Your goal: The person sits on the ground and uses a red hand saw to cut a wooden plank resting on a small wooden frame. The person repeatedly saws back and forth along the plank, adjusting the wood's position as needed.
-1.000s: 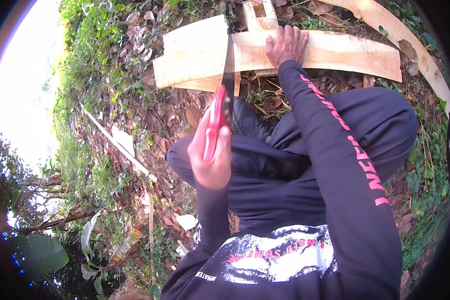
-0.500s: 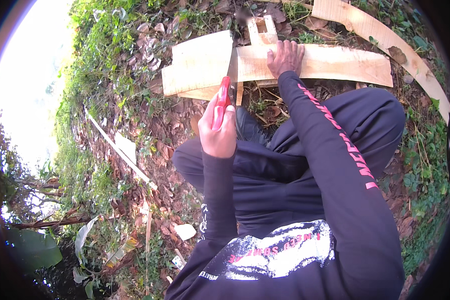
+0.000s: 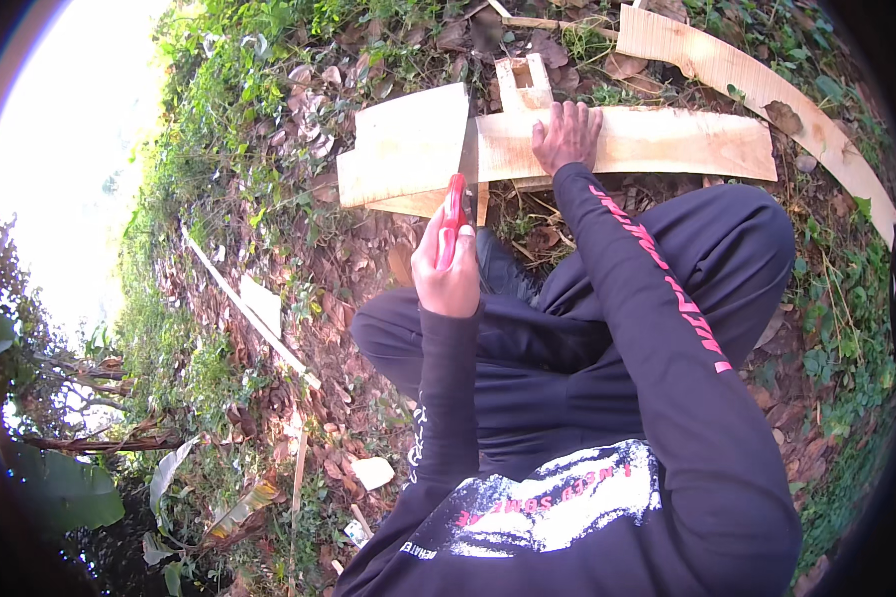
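Note:
My left hand point(image 3: 448, 274) is closed around the red handle of a handsaw point(image 3: 454, 202), just on the near side of the boards. Its thin blade, partly lost to view, points away from me along the cut end of a long pale wooden board point(image 3: 687, 139). My right hand point(image 3: 567, 137) bears down on that board near its left end, fingers bent toward the far edge. Left of the blade lies a squarish pale wood piece point(image 3: 411, 129) on top of another piece. A small wooden block with a rectangular hole point(image 3: 524, 82) touches the board's far side.
A long curved wooden strip point(image 3: 757, 95) lies at the far right. Thin sticks point(image 3: 249, 308) and pale offcuts point(image 3: 372, 472) are scattered on the leafy ground at left. My folded legs point(image 3: 707, 229) sit close to the boards, with a dark shoe point(image 3: 505, 267) beneath them.
The whole scene has shifted slightly downward in the picture. Both hands keep their holds, and the saw handle stays at nearly the same place beside the board.

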A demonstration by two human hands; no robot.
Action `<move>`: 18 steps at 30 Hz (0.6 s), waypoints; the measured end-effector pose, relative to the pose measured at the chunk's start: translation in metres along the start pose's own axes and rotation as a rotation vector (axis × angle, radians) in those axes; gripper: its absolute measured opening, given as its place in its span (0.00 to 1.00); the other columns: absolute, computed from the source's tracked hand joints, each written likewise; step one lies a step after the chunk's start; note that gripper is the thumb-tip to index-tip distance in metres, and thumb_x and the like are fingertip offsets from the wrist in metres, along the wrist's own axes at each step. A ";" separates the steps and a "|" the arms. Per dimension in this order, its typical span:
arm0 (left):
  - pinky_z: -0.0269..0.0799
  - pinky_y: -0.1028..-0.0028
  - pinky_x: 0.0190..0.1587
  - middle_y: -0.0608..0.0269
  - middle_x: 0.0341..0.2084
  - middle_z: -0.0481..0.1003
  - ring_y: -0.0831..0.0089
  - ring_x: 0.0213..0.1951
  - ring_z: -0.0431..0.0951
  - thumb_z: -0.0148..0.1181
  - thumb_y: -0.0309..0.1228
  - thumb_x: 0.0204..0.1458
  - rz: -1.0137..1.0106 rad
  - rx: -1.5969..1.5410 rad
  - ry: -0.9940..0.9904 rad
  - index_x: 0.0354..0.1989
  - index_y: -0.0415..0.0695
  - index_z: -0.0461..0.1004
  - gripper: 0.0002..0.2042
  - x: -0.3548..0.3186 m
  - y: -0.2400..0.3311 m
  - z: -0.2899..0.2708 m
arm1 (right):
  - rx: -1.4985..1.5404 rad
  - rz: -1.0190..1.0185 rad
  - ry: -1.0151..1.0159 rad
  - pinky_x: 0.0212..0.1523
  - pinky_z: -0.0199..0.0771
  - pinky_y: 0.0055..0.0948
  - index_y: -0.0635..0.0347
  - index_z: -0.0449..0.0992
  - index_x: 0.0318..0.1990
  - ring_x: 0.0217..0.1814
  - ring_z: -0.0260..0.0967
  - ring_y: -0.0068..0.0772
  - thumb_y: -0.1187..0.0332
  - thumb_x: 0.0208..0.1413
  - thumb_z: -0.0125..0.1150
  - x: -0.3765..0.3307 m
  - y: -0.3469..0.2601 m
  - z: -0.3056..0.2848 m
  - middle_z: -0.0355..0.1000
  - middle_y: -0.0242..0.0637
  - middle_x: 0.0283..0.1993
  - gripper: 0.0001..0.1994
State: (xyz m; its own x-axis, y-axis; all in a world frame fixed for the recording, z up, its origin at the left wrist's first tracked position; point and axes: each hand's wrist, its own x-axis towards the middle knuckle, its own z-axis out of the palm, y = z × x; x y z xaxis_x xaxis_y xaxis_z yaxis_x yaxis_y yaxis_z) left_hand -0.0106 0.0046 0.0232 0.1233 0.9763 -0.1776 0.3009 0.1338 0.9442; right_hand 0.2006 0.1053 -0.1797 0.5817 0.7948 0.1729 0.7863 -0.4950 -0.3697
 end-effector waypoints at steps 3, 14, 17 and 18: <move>0.60 0.84 0.26 0.70 0.30 0.75 0.89 0.24 0.65 0.56 0.25 0.63 -0.044 -0.012 -0.040 0.62 0.34 0.70 0.19 -0.021 0.025 0.001 | -0.013 0.017 0.049 0.76 0.42 0.55 0.59 0.72 0.56 0.69 0.57 0.44 0.50 0.58 0.53 0.001 0.011 0.006 0.68 0.41 0.56 0.25; 0.57 0.84 0.23 0.74 0.26 0.72 0.89 0.21 0.64 0.57 0.28 0.64 -0.083 -0.001 -0.047 0.63 0.36 0.70 0.20 -0.011 0.037 0.009 | 0.030 0.044 -0.041 0.77 0.37 0.57 0.58 0.73 0.55 0.70 0.56 0.44 0.50 0.58 0.52 0.002 0.008 0.003 0.68 0.40 0.57 0.25; 0.57 0.85 0.23 0.68 0.32 0.77 0.89 0.21 0.64 0.58 0.31 0.62 -0.096 0.043 -0.046 0.65 0.34 0.68 0.23 -0.049 0.052 -0.013 | -0.008 0.026 0.101 0.76 0.40 0.55 0.58 0.73 0.54 0.68 0.58 0.43 0.51 0.58 0.53 0.001 0.016 0.014 0.68 0.40 0.54 0.24; 0.58 0.85 0.23 0.66 0.35 0.78 0.89 0.21 0.64 0.59 0.32 0.62 -0.086 0.051 -0.045 0.65 0.33 0.68 0.25 -0.057 0.057 -0.023 | 0.008 0.030 0.099 0.76 0.41 0.55 0.58 0.72 0.54 0.67 0.58 0.43 0.51 0.58 0.53 0.006 0.018 0.016 0.68 0.39 0.53 0.24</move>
State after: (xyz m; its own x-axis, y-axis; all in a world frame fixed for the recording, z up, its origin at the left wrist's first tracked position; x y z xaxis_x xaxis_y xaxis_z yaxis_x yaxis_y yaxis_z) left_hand -0.0220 -0.0400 0.0931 0.1373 0.9528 -0.2708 0.3603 0.2066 0.9097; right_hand 0.2151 0.1062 -0.2000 0.6227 0.7410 0.2512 0.7671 -0.5149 -0.3827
